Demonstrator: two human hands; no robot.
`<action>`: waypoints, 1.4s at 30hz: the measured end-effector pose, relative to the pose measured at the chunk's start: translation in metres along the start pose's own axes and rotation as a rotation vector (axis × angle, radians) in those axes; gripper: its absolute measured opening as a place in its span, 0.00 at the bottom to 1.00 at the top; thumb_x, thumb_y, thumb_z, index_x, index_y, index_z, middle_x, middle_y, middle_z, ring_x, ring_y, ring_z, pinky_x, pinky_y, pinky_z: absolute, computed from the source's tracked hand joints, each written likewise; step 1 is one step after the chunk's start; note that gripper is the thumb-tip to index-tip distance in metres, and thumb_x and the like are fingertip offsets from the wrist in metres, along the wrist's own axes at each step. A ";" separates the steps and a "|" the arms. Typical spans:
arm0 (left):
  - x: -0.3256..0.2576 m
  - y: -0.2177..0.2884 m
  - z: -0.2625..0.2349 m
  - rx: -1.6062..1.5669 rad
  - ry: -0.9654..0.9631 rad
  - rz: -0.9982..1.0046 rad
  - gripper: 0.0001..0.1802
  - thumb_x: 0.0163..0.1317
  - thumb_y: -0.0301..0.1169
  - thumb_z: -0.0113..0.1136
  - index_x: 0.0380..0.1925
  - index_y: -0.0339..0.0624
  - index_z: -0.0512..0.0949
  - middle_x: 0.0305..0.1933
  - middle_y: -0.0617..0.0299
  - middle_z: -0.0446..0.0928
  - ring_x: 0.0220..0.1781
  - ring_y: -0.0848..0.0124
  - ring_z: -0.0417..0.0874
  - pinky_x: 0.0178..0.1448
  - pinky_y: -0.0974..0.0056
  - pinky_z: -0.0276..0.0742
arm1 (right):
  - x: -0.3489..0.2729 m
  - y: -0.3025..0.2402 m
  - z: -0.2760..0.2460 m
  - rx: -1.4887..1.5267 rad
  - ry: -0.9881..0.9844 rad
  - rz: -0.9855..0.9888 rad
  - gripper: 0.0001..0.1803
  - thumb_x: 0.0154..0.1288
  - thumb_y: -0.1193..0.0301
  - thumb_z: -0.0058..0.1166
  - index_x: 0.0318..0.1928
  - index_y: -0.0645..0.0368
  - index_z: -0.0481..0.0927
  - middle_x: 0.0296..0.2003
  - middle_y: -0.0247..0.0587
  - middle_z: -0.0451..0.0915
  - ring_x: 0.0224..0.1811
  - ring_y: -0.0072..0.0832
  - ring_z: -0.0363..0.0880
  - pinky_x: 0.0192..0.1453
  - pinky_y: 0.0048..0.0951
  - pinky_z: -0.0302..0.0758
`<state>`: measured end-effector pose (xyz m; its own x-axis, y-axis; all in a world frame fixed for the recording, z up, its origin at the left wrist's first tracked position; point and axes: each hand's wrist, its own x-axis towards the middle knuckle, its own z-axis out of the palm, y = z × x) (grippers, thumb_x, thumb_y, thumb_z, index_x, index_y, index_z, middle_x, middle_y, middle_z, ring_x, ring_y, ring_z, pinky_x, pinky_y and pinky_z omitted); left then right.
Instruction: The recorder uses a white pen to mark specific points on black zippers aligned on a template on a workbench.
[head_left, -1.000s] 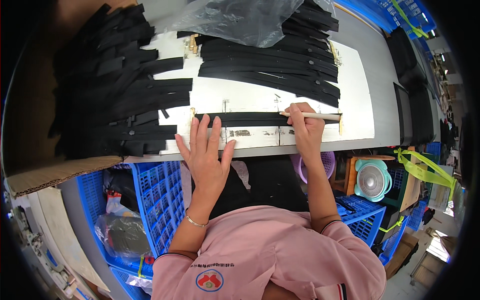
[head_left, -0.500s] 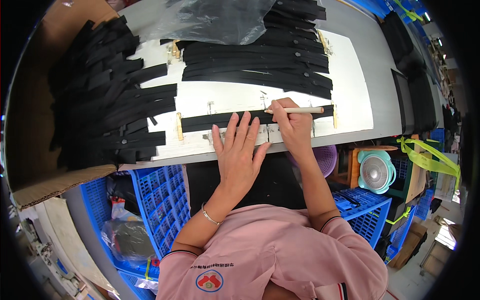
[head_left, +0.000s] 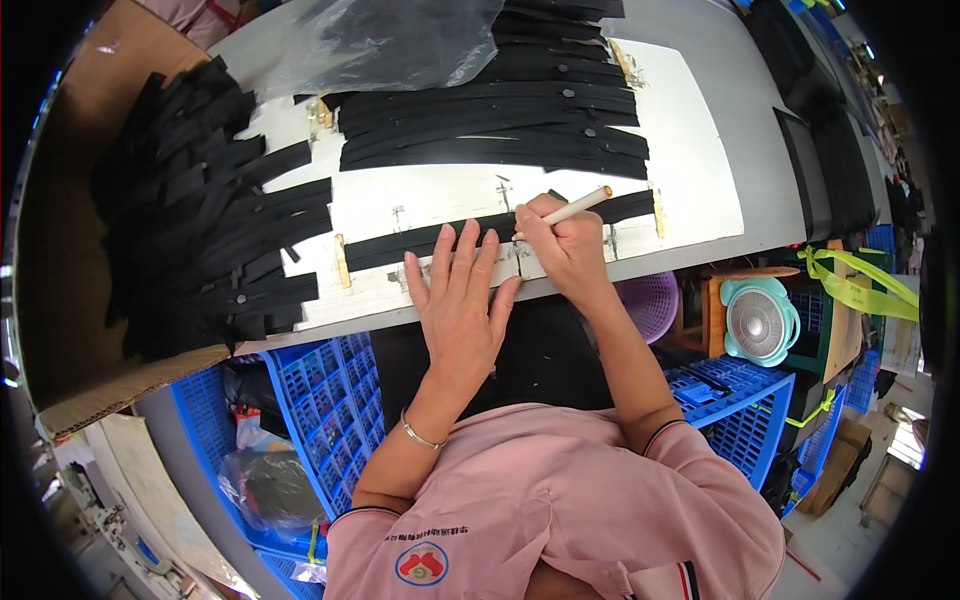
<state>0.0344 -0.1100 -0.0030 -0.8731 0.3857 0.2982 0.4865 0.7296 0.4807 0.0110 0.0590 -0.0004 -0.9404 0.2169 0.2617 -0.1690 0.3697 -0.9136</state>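
A black strip [head_left: 385, 247] lies straight across the near part of a white board [head_left: 690, 130], reaching to a yellowish stop [head_left: 343, 262] at its left end and another [head_left: 658, 213] at its right. I look down on it from the head camera, far from the table myself.

The wearer's left hand [head_left: 460, 310] is flat and palm down, fingers extended and slightly parted, thumb set apart. It grips nothing; its fingertips rest on the strip, just left of the pencil [head_left: 582, 204]. The right hand [head_left: 568, 250] is closed around that pale pencil in a writing grip, its blunt end tilted up to the far right.

What I see change: over the last half second the pencil point has travelled from the strip's far edge to its near edge, close to a dark line [head_left: 519, 262] drawn on the board. The left hand, further left a second ago, now steadies the strip close to the point. I take this to mean one crosswise stroke is all but finished; the black cloth hides any trace from me.

Farther off, more black strips [head_left: 480, 125] lie in rows, partly under a clear plastic sheet [head_left: 390, 45]. To the left, a dark heap of strips [head_left: 200, 190] fills a cardboard box [head_left: 130, 390].
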 end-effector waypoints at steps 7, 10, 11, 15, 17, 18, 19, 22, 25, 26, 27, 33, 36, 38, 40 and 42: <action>0.000 0.000 -0.001 0.009 -0.024 -0.001 0.28 0.68 0.41 0.67 0.66 0.43 0.77 0.73 0.56 0.73 0.79 0.54 0.65 0.83 0.37 0.41 | -0.007 -0.006 -0.022 0.186 -0.023 0.118 0.11 0.73 0.72 0.56 0.33 0.66 0.84 0.25 0.34 0.81 0.25 0.16 0.75 0.29 0.21 0.68; 0.000 0.001 -0.003 0.041 -0.026 -0.004 0.29 0.69 0.41 0.66 0.67 0.43 0.76 0.74 0.55 0.71 0.80 0.53 0.64 0.83 0.37 0.40 | 0.000 0.000 -0.054 0.299 0.183 0.111 0.13 0.75 0.70 0.56 0.34 0.66 0.84 0.25 0.33 0.80 0.26 0.15 0.72 0.30 0.24 0.68; -0.001 0.001 -0.003 0.040 -0.029 0.005 0.29 0.69 0.41 0.66 0.67 0.43 0.76 0.74 0.55 0.71 0.80 0.53 0.64 0.83 0.37 0.40 | 0.006 0.002 -0.066 0.174 0.214 0.160 0.14 0.76 0.69 0.56 0.34 0.65 0.84 0.26 0.32 0.80 0.26 0.15 0.71 0.30 0.23 0.67; 0.000 0.001 -0.002 0.047 -0.040 0.008 0.29 0.70 0.41 0.66 0.67 0.43 0.76 0.75 0.55 0.71 0.80 0.53 0.63 0.83 0.37 0.40 | 0.004 0.021 -0.097 0.002 0.139 0.248 0.16 0.79 0.66 0.55 0.36 0.65 0.85 0.26 0.31 0.79 0.27 0.14 0.69 0.32 0.20 0.66; -0.001 0.002 -0.002 0.050 -0.044 0.008 0.29 0.70 0.41 0.66 0.67 0.42 0.76 0.75 0.54 0.71 0.80 0.52 0.63 0.83 0.37 0.40 | -0.001 0.026 -0.096 -0.020 0.155 0.208 0.16 0.80 0.64 0.53 0.40 0.63 0.85 0.24 0.29 0.77 0.21 0.10 0.65 0.24 0.16 0.60; 0.000 0.002 -0.002 0.042 -0.049 0.000 0.28 0.70 0.40 0.65 0.67 0.42 0.77 0.75 0.54 0.71 0.80 0.52 0.63 0.83 0.38 0.40 | -0.002 0.028 -0.095 0.011 0.170 0.179 0.16 0.80 0.64 0.53 0.39 0.63 0.85 0.24 0.29 0.77 0.21 0.10 0.65 0.24 0.16 0.60; 0.000 0.002 -0.002 0.036 -0.053 -0.007 0.27 0.70 0.40 0.65 0.66 0.42 0.77 0.75 0.54 0.71 0.80 0.52 0.63 0.83 0.38 0.40 | -0.002 0.029 -0.094 0.044 0.186 0.150 0.16 0.80 0.64 0.53 0.39 0.63 0.85 0.24 0.30 0.77 0.21 0.10 0.65 0.24 0.16 0.60; 0.004 0.011 -0.001 0.003 0.000 -0.032 0.26 0.69 0.38 0.66 0.64 0.42 0.78 0.74 0.54 0.72 0.79 0.52 0.64 0.83 0.38 0.42 | -0.002 0.032 -0.091 0.058 0.243 0.111 0.15 0.80 0.65 0.53 0.39 0.63 0.85 0.24 0.30 0.77 0.21 0.10 0.65 0.24 0.16 0.60; 0.023 0.033 0.008 -0.112 0.005 0.062 0.24 0.66 0.32 0.68 0.63 0.44 0.80 0.72 0.54 0.74 0.78 0.53 0.67 0.83 0.41 0.46 | -0.002 0.031 -0.093 0.146 0.263 0.179 0.14 0.80 0.66 0.53 0.39 0.63 0.84 0.24 0.31 0.78 0.21 0.10 0.65 0.24 0.16 0.60; 0.033 0.045 0.014 -0.168 0.051 0.113 0.21 0.64 0.29 0.69 0.58 0.44 0.82 0.66 0.56 0.78 0.73 0.54 0.73 0.81 0.44 0.54 | -0.003 0.032 -0.093 0.146 0.269 0.181 0.14 0.80 0.66 0.53 0.39 0.63 0.84 0.24 0.31 0.78 0.21 0.10 0.65 0.24 0.16 0.60; 0.040 0.051 0.023 -0.169 0.048 0.118 0.21 0.64 0.29 0.69 0.58 0.44 0.82 0.66 0.56 0.78 0.73 0.54 0.73 0.81 0.44 0.54 | -0.003 0.032 -0.093 0.138 0.259 0.147 0.14 0.80 0.67 0.53 0.39 0.64 0.84 0.25 0.31 0.78 0.21 0.10 0.66 0.24 0.16 0.60; 0.071 0.063 0.064 -0.251 0.089 0.182 0.10 0.61 0.26 0.71 0.43 0.42 0.86 0.51 0.61 0.83 0.54 0.60 0.80 0.65 0.54 0.69 | -0.003 0.036 -0.090 0.100 0.230 0.095 0.12 0.78 0.71 0.53 0.38 0.65 0.84 0.26 0.32 0.79 0.25 0.12 0.69 0.28 0.19 0.65; 0.072 0.067 0.064 -0.212 0.129 0.182 0.08 0.59 0.26 0.71 0.40 0.42 0.87 0.48 0.63 0.83 0.53 0.61 0.80 0.59 0.56 0.68 | -0.004 0.037 -0.090 0.010 0.237 -0.005 0.10 0.77 0.72 0.54 0.39 0.66 0.84 0.28 0.34 0.80 0.28 0.16 0.72 0.31 0.22 0.68; 0.072 0.068 0.063 -0.204 0.121 0.174 0.09 0.59 0.26 0.71 0.40 0.43 0.87 0.48 0.63 0.83 0.53 0.61 0.79 0.60 0.57 0.68 | -0.003 0.033 -0.091 -0.027 0.213 0.012 0.08 0.74 0.73 0.57 0.37 0.66 0.82 0.28 0.40 0.82 0.28 0.26 0.79 0.32 0.28 0.72; 0.072 0.068 0.063 -0.195 0.116 0.164 0.09 0.59 0.26 0.71 0.40 0.43 0.87 0.49 0.63 0.83 0.54 0.61 0.79 0.61 0.58 0.67 | -0.003 0.037 -0.090 -0.050 0.211 -0.015 0.08 0.73 0.73 0.57 0.37 0.66 0.82 0.28 0.41 0.82 0.27 0.28 0.79 0.31 0.29 0.72; 0.072 0.068 0.064 -0.181 0.115 0.158 0.09 0.59 0.26 0.70 0.40 0.44 0.87 0.50 0.63 0.82 0.54 0.61 0.79 0.61 0.57 0.67 | -0.002 0.038 -0.089 -0.074 0.209 -0.044 0.08 0.73 0.73 0.57 0.37 0.65 0.82 0.28 0.41 0.81 0.26 0.30 0.78 0.30 0.30 0.72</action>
<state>0.0025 0.0038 -0.0011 -0.7813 0.4131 0.4680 0.6236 0.5482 0.5572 0.0328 0.1533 -0.0080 -0.8500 0.3787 0.3662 -0.1789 0.4464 -0.8768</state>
